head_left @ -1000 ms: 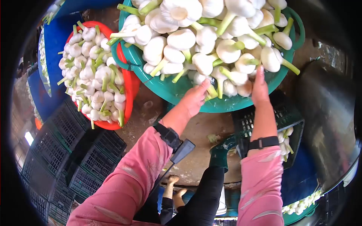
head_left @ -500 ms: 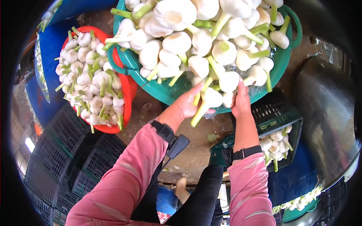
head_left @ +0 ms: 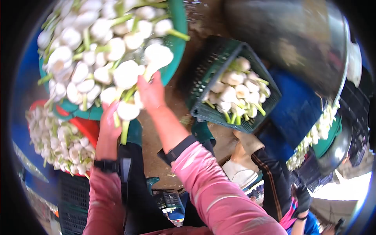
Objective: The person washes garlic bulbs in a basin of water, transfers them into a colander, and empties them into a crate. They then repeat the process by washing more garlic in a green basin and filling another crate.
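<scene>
My left hand point(head_left: 108, 123) and my right hand point(head_left: 152, 93) are at the near edge of a green basin point(head_left: 179, 47) heaped with white garlic bulbs point(head_left: 72, 37). Between them they cradle a cluster of garlic bulbs point(head_left: 126, 73) with trimmed green stems. One bulb point(head_left: 128, 111) hangs lowest in the cluster, its stem pointing down. My right fingers curl round the right side of the bunch. The left palm and fingers close in from the left, partly hidden by bulbs and blurred.
A dark plastic crate point(head_left: 235, 124) holding garlic bulbs stands tilted to the right. A red basin point(head_left: 87, 129) full of garlic sits at the left. Beyond the crate are a large metal vessel point(head_left: 290, 39) and a blue container point(head_left: 291, 105). Another person's bare leg point(head_left: 242, 150) shows below the crate.
My view has swung to the right, bringing the crate nearer the middle. Both hands have lifted the garlic cluster toward the basin's near rim, still gripping it.
</scene>
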Tool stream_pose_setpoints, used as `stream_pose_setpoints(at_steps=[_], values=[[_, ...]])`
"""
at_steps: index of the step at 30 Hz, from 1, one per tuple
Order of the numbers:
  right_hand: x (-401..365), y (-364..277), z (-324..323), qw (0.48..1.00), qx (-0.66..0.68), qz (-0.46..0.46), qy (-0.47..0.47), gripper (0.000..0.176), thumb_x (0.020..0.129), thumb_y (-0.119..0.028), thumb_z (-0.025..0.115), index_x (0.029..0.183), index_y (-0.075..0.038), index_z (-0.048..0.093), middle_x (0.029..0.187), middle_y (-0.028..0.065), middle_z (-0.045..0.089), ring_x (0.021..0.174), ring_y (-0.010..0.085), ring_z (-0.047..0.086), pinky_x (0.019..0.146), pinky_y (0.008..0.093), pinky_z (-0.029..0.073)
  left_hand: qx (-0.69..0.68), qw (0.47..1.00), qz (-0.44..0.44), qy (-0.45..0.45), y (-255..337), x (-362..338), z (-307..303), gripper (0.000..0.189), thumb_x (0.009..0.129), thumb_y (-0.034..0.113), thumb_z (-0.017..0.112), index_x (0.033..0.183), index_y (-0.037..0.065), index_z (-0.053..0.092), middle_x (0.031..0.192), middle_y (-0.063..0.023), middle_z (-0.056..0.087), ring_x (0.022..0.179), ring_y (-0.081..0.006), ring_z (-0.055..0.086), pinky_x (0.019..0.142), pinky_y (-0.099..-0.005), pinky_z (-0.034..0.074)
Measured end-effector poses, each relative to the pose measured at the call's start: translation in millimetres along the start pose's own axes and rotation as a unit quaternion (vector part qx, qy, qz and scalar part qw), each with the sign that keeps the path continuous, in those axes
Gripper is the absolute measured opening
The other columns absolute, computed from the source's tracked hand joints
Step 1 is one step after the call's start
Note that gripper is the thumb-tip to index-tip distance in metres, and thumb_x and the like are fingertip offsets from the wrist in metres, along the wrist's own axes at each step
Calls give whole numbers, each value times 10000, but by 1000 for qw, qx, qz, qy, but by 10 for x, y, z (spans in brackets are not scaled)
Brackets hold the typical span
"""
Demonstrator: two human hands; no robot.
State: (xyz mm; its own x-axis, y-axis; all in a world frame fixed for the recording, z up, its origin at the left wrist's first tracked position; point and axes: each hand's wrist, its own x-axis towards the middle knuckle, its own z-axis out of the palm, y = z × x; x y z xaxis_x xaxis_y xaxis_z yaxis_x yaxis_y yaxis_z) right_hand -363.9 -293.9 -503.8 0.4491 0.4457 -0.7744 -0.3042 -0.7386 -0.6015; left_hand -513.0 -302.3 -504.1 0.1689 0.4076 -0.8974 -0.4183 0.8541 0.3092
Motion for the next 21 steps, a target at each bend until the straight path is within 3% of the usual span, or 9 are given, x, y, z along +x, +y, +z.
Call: stream_pose_setpoints(at_steps=[1,7,10,11,14,17,18,20,21], values=[[-126,-97,-97,999,38,24,-26,443,710,-174,558,1091,-19,391,972,115,514,880,194,485,779,290,380,0,999,36,-18,6,-147,71,470,773,47,469,1181,112,245,1086,-80,431,981,-210,467,820,-359,407],[-738,-176,-898,960,277,2,37,352,757,-85,472,1094,-16,398,928,59,500,813,136,489,696,269,426,159,983,74,-50,-203,-928,875,785,609,-70,511,1262,154,138,1128,-61,348,1064,-206,366,880,-353,353],[-868,19,-1704,945,318,-4,81,348,755,-64,469,1090,-31,381,953,48,475,825,127,481,692,256,425,147,977,-9,-156,-614,-1046,1360,774,612,-65,544,1242,149,147,1096,-61,344,1037,-193,363,877,-343,344],[-861,-15,-1939,936,319,11,147,347,761,-77,462,1093,-22,379,957,57,474,829,138,483,699,263,423,139,975,-37,-169,-816,-1035,1543,769,619,-69,553,1239,134,146,1097,-66,345,1033,-189,366,876,-333,339],[-705,73,-2580,905,336,9,261,357,764,-132,465,1081,16,397,969,93,480,849,171,486,737,287,411,175,963,-5,-206,-1394,-819,1975,764,624,-12,610,1237,96,168,1115,-82,362,1057,-182,354,867,-297,338],[-325,141,-2910,957,50,-28,285,447,751,-188,481,1090,84,379,1103,173,414,941,244,468,808,312,380,401,890,170,-137,-1741,-510,2294,745,637,88,615,1237,70,174,1115,-176,390,1067,-267,370,891,-306,311],[-118,364,-2997,887,-335,-22,317,453,731,-176,491,1111,45,385,1147,236,360,1011,313,416,852,354,346,468,853,214,-90,-1779,-447,2370,744,643,88,606,1243,70,166,1135,-203,373,1072,-307,364,903,-320,300],[-15,317,-2907,842,-447,-149,260,476,711,-206,513,1133,-20,394,1172,261,319,1059,363,358,894,398,299,579,743,335,-18,-1939,-358,2405,751,657,84,591,1261,80,144,1139,-221,360,1042,-366,363,896,-356,303],[15,283,-2859,809,-508,-165,245,488,698,-237,535,1142,-82,402,1177,207,343,1064,369,356,894,414,295,647,680,345,30,-1998,-344,2389,754,677,102,580,1273,86,118,1144,-225,351,1023,-382,367,878,-370,315]])
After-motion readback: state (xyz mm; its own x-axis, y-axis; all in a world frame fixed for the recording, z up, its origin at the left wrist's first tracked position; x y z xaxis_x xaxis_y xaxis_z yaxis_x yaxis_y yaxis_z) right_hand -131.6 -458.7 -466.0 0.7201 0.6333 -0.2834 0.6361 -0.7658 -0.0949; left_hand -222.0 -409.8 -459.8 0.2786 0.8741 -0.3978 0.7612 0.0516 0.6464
